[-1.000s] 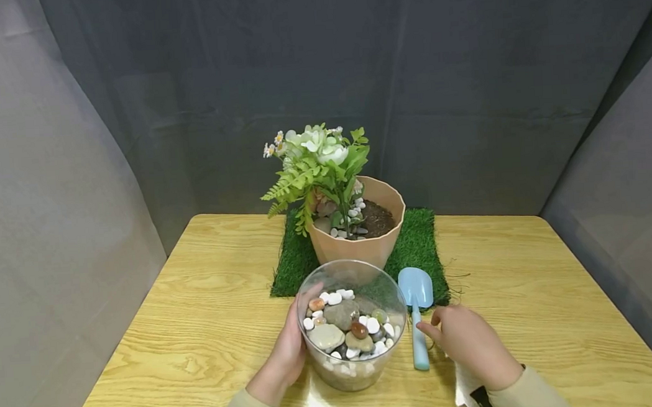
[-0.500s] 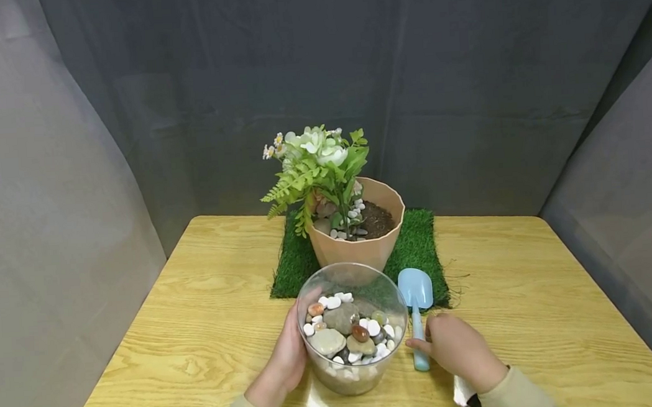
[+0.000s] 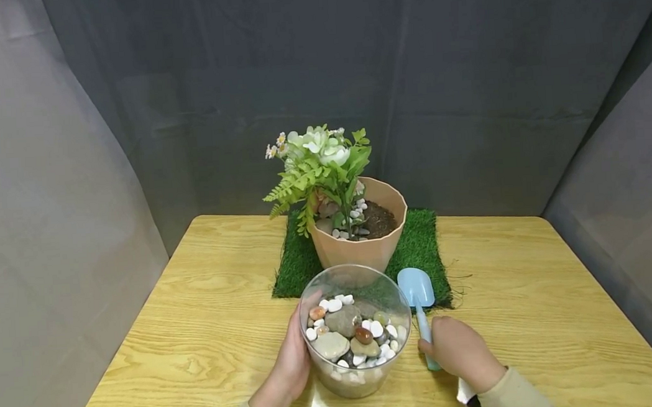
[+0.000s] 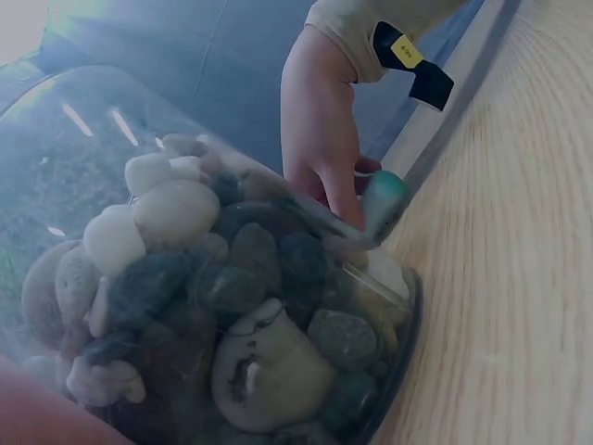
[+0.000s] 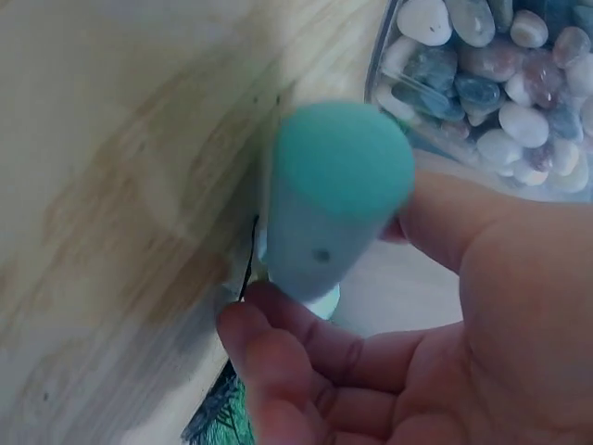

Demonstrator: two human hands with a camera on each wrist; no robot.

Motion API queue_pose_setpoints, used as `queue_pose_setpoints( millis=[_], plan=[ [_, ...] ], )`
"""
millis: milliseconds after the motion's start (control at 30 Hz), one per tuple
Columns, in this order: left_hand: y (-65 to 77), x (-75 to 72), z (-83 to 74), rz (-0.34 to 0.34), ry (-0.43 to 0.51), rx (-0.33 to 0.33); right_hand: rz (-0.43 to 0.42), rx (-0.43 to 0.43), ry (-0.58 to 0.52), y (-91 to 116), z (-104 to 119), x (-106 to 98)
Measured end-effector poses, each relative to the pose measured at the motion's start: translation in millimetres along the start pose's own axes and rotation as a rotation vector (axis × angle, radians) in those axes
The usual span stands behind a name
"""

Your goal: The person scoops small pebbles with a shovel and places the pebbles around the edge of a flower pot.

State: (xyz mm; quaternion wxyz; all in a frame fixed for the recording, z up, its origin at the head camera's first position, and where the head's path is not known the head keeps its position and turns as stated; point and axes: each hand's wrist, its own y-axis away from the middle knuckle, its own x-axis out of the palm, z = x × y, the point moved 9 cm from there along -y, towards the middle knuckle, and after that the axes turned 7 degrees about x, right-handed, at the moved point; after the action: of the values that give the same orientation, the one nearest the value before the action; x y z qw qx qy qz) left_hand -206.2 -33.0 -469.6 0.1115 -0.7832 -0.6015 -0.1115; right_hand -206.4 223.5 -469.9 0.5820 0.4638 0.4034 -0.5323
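My left hand (image 3: 293, 359) cups the left side of a clear glass bowl (image 3: 355, 385), its fingertips showing through the wall. The bowl stands on the table, filled with pebbles (image 3: 342, 321) in white, grey and brown. To its right, my right hand (image 3: 462, 347) pinches the handle of a light blue garden trowel (image 3: 416, 288) between thumb and fingers. The trowel's scoop lies toward the grass mat. In the right wrist view the green-tipped handle end (image 5: 343, 162) sits between thumb and fingers. The left wrist view shows the right hand (image 4: 324, 139) behind the bowl.
Behind the bowl, a peach flowerpot (image 3: 357, 251) with soil, white stones and a flowering plant (image 3: 323, 160) stands on a green artificial grass mat (image 3: 299, 267). All of it sits on a wooden table (image 3: 213, 285). Dark cloth (image 3: 465, 95) hangs behind the table.
My right hand has closed its fingers on the trowel's handle, and the handle end has swung slightly right. My left hand stays on the bowl.
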Motion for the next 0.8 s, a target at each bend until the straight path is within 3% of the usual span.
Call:
queue_pose_setpoints(
  millis=[167,300,533,800],
  plan=[
    [-0.5,0.1,0.5,0.005,-0.012,0.019,0.022,0.039,0.005,1,-8,-8],
    [-2.0,-3.1,0.5,0.007,-0.073,0.039,0.010,0.048,-0.022,1,-16,-16],
    [-5.3,-11.4,-0.1,0.025,-0.254,0.073,-0.093,0.030,-0.042,2,-27,-34],
    [-8.0,-15.1,4.8,0.066,-0.266,0.076,-0.195,0.054,-0.055,7,-36,-63]
  ],
)
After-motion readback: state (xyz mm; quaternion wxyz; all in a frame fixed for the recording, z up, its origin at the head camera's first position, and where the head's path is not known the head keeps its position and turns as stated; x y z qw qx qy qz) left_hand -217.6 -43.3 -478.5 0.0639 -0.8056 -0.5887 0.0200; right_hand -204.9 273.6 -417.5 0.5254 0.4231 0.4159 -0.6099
